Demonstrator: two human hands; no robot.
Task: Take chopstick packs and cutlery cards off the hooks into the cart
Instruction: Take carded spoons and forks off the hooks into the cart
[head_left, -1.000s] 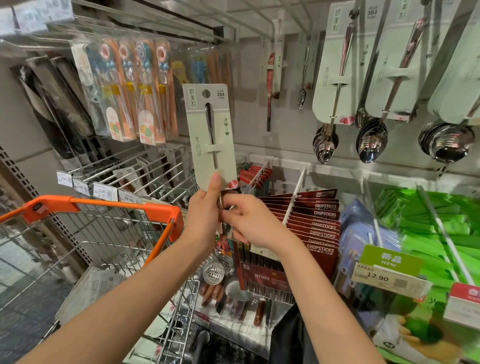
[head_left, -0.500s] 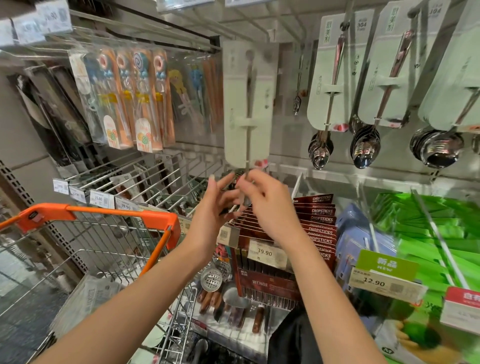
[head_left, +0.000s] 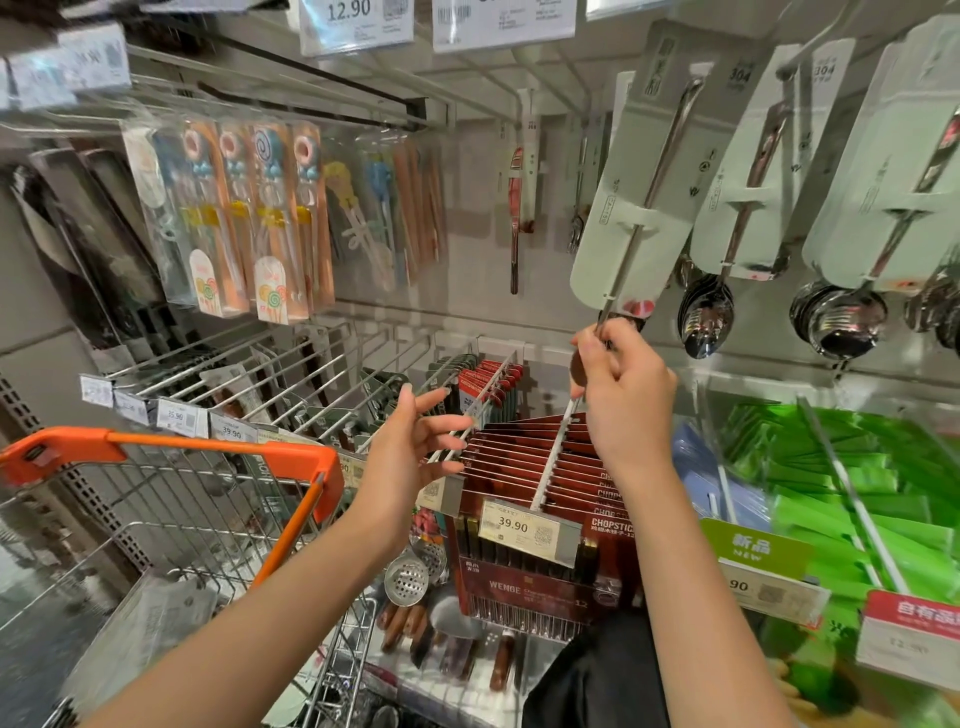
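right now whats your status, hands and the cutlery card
Right hand pinches bottom of pale cutlery card, raised among the hanging spoon cards. Left hand open, empty, above the cart handle. Card not in cart.

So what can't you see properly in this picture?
- Head view: the bowl of the piece on the cutlery card is hidden by the right hand, so its kind is unclear.
- The cart is cut off by the left and bottom edges, so its contents are mostly unseen.
- The top-left price tags are blurred, so they can't be read.
- The left hand holds nothing.
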